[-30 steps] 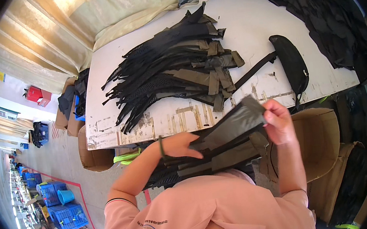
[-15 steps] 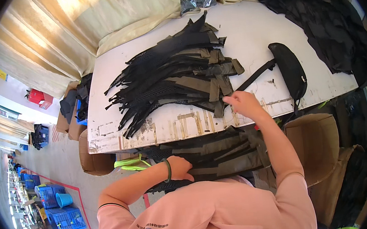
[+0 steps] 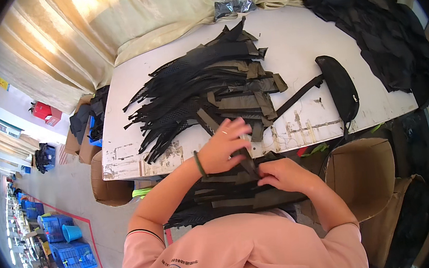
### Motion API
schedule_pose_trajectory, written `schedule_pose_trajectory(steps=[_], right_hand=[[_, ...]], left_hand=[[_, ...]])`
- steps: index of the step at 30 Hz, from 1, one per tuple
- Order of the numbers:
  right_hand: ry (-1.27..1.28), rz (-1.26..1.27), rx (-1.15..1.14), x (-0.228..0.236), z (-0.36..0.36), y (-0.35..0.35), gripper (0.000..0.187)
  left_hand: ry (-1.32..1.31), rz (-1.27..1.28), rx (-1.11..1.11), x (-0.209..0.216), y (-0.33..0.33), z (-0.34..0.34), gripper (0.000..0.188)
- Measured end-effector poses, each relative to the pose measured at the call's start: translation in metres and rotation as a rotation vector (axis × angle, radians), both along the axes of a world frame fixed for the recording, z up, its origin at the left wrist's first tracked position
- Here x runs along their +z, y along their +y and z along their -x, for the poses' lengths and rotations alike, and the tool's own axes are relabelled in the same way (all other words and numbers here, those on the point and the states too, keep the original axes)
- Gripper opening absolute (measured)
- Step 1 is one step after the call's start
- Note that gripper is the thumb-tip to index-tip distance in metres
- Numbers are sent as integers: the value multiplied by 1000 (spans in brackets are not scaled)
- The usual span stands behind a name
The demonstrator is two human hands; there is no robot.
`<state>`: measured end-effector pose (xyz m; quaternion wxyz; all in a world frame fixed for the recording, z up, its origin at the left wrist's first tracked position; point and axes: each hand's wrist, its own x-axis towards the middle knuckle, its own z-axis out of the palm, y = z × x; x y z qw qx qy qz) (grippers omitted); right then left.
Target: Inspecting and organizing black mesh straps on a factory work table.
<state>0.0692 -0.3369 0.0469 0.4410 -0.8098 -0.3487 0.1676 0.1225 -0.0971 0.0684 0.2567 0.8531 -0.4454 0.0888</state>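
Observation:
Black fabric strips with mesh ends and brownish tabs lie fanned in a pile [image 3: 184, 90] on the white table [image 3: 287, 34]. At the table's front edge, my right hand [image 3: 288, 174] pinches the near end of one dark fabric strip [image 3: 248, 163]. My left hand [image 3: 224, 146], wearing a dark green bangle, is over the same strip with its fingers spread. That strip slants back up toward the pile, partly hidden by the left hand. More dark strips [image 3: 230, 190] lie below the table edge, across my lap.
A black pouch [image 3: 338, 86] with a strap lies right of the pile. Dark fabric pieces [image 3: 380, 35] are heaped at the far right. An open cardboard box [image 3: 365, 171] stands by my right arm, another box [image 3: 106, 180] left of the table. Blue crates [image 3: 74, 256] stand on the floor.
My left hand has risen from the strips on my lap to the table edge. The right hand has drawn back from the pile and now grips a strip end.

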Motion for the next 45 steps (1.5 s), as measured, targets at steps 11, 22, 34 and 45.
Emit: schedule_pose_trajectory(steps=[11,22,34,45], right_hand=[[-307,22,-597,-7,20,-9,50],[-482,-14,-503,-37,13,2,23],[610,-512,-655,-48,-6,-6,15],[1008,-652,-114,-25,3,-20,13]], left_hand=[[582,177,225,-28,-56,34,20],[782,246,266,-30,-40,45,17],[401,169,38,-20,-38,57,18],[708,507,90,-26,-26,44,19]])
